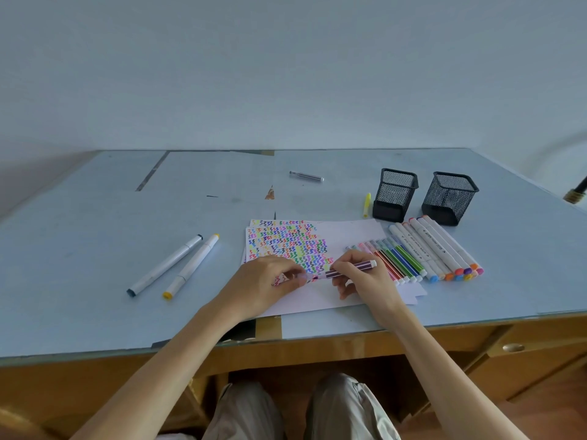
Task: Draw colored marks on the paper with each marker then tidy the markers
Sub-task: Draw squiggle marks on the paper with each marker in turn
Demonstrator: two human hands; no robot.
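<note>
Both our hands meet over the paper: our left hand (pixel 270 281) pinches the clear cap end of a purple striped marker (pixel 347 270), our right hand (pixel 365 277) grips its barrel. Our desk (pixel 95 249) carries the paper (pixel 343 236), part covered in rows of coloured squiggles. Two black mesh holders (pixel 395 193) stand behind. Right of the paper lie five thick white markers (pixel 435 246) beside a row of thin ones, too tightly packed to count. Two thick markers (pixel 178 265) lie left. One yellow pen (pixel 367 204) rests near the holders.
</note>
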